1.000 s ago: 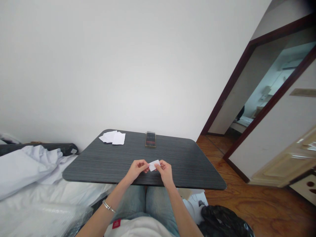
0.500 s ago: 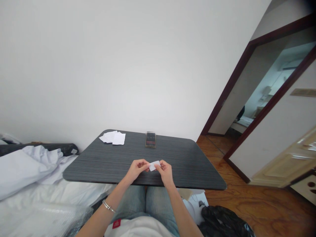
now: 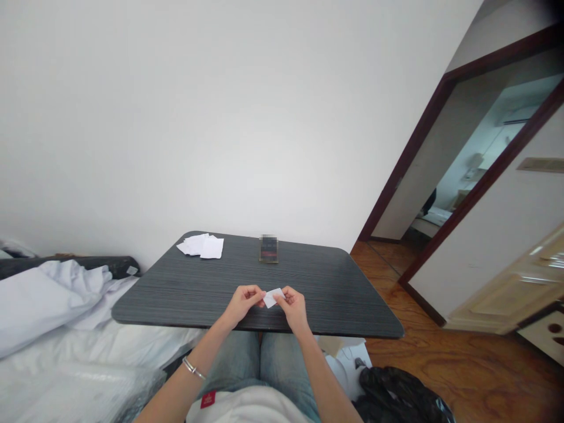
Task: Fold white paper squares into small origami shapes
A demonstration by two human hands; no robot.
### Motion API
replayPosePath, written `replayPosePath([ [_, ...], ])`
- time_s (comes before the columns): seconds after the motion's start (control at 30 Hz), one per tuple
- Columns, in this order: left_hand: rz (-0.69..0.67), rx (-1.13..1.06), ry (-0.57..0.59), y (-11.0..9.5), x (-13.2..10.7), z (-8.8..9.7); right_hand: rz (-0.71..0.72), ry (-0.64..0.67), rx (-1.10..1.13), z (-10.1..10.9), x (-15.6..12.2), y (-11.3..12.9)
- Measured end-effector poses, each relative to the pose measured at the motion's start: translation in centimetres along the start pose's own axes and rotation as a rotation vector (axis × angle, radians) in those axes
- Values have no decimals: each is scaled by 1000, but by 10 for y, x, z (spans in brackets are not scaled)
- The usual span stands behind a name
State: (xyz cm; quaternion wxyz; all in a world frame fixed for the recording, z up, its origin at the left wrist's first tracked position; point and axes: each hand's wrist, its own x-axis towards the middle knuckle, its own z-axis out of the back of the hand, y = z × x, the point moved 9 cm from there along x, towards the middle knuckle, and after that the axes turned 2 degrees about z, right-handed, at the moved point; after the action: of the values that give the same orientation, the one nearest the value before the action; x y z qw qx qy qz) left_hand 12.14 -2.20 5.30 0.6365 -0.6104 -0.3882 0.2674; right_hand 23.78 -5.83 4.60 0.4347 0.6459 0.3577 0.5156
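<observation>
- The left hand and right hand both close narrowly on a small white slip, pinching it from either side at the fingertips.
- The slip sits between the hands, tilted, just above the near edge of the dark wood-grain surface; whether it touches the surface cannot be told.
- The fingertips seem to grip only its short sides, which looks like a sound hold: most of the face stays visible, and both hands can steady it evenly.
- Working low over the surface also seems wise, since a slip this light would drop only a short way if it slipped.
- At 12 o'clock from the hands, near the far edge, lies a loose pile of white slips, spread slightly and overlapping.
- Also at 12 o'clock, just right of the pile, stands a dark rectangular packet; its face is blurred, and its contents cannot be seen.
- At 5 o'clock, on the floor beside the person's knees, sits a black plastic bag, its contents hidden by its folds.
- At 8 o'clock lies a bed with rumpled white bedding.
- A silver bracelet circles the left wrist.
</observation>
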Motion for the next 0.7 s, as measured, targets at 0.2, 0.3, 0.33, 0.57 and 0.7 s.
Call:
replayPosePath([
  [0.2, -90, 130, -73, -8, -1, 5, -32, 42, 11, -3, 3, -9],
  [0.3, -97, 162, -102, -9, -1, 8, -60, 62, 13, -4, 3, -14],
  [0.33, -97, 161, -102, -8, -1, 8, -66, 60, 10, -4, 4, -15],
  [0.57, -20, 81, 11, 2, 2, -2, -66, 58, 9, -4, 2, -14],
  [0.7, -7, 83, 23, 4, 2, -4, -68, 80, 11, -6, 1, -15],
])
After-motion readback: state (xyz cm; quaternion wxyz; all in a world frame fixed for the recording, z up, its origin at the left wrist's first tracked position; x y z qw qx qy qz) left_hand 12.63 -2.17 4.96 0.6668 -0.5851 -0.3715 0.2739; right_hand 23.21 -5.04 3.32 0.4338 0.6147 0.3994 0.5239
